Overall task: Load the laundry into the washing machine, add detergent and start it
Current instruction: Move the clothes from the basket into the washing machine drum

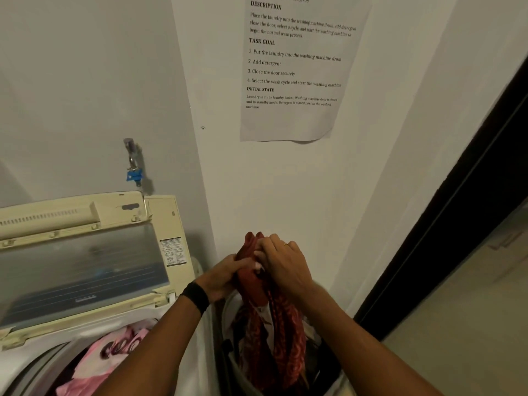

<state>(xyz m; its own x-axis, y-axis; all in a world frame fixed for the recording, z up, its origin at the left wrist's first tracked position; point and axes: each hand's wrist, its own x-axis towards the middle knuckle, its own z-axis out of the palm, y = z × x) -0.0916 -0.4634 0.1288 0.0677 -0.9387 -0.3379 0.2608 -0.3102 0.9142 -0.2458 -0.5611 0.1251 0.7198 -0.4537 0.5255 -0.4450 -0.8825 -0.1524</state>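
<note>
Both hands are up in front of the wall [257, 181], and both grip one red cloth [285, 324]. The left hand [225, 274] holds it from the side. The right hand [285, 264] pinches the top, with its fingers curled over the bunched part. The long end of the cloth hangs down into the basket [225, 350], which sits just to the right of the washing machine [164, 215]. The step now looks like lifting this cloth out and putting it in the machine. To do it well, lift it higher first, so the hanging end comes all the way out and does not drag other clothes with it. Then swing it left and low and let it drop in on top of the pink cloth [100, 355] in the tub. The lid [85, 270] stands open at the back, so the way in from the front and the right is open. The lid's front corner and the machine's right edge are near the left arm, so the cloth could catch there. The wall is close behind the hands, and a dark door frame [457, 210] is on the right. The best room is up and to the left. I cannot see any soap.
</note>
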